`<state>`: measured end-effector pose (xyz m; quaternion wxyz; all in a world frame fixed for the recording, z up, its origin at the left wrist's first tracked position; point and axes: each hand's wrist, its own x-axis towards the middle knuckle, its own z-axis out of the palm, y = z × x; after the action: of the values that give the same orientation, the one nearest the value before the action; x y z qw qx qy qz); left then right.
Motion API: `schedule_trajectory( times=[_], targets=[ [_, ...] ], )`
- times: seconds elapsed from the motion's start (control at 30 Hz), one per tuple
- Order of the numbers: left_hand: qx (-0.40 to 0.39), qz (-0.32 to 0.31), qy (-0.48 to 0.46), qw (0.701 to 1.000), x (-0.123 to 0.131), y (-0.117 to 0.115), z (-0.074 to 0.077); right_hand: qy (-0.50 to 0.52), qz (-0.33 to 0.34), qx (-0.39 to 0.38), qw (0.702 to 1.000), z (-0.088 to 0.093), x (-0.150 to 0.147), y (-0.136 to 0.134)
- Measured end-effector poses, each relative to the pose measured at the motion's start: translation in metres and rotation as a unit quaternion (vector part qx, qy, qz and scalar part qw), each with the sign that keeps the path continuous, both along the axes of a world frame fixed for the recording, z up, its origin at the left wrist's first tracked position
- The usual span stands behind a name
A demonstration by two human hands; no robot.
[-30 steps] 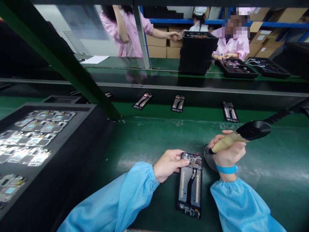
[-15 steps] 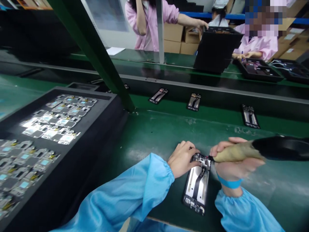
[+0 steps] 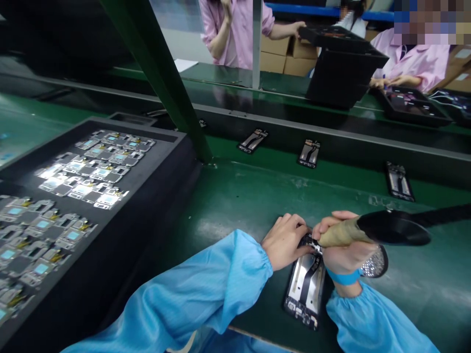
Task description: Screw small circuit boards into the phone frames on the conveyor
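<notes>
Phone frame [image 3: 306, 284] black, innards exposed; left hand [image 3: 285, 241] pinning top, right hand [image 3: 342, 245] clenching screwdriver [image 3: 371, 231].

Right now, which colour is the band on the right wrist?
Blue; the wristband shows best in the head view.

The worktop [image 3: 235, 206] is dark green. The tray [image 3: 147, 196] is black, its parts [image 3: 95, 171] silver with pale blue patches. The phone frame [image 3: 305, 287] is black and silver. The driver [image 3: 371, 230] is tan-wrapped with a black body. The sleeves [image 3: 206, 294] are light blue, and the co-workers' coats [image 3: 239, 24] are pink.
</notes>
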<state>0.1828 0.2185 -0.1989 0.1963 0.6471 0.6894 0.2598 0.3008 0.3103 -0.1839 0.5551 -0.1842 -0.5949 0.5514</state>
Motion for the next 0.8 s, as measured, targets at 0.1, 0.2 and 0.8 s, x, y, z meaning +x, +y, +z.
schedule_trajectory(
  times=[0.1, 0.2, 0.8],
  targets=[
    [-0.01, -0.002, 0.001, 1.0, -0.001, -0.001, 0.004, -0.003, 0.014, 0.008, 1.0, -0.001, -0.002, -0.003],
    [-0.013, -0.019, -0.015, 1.0, -0.003, -0.003, 0.009, 0.011, 0.003, -0.012, 1.0, 0.005, 0.001, 0.004],
    [0.018, 0.004, -0.043, 0.999, 0.004, -0.001, 0.007, 0.019, -0.182, 0.0, 0.983, 0.002, 0.041, 0.069]
  ],
)
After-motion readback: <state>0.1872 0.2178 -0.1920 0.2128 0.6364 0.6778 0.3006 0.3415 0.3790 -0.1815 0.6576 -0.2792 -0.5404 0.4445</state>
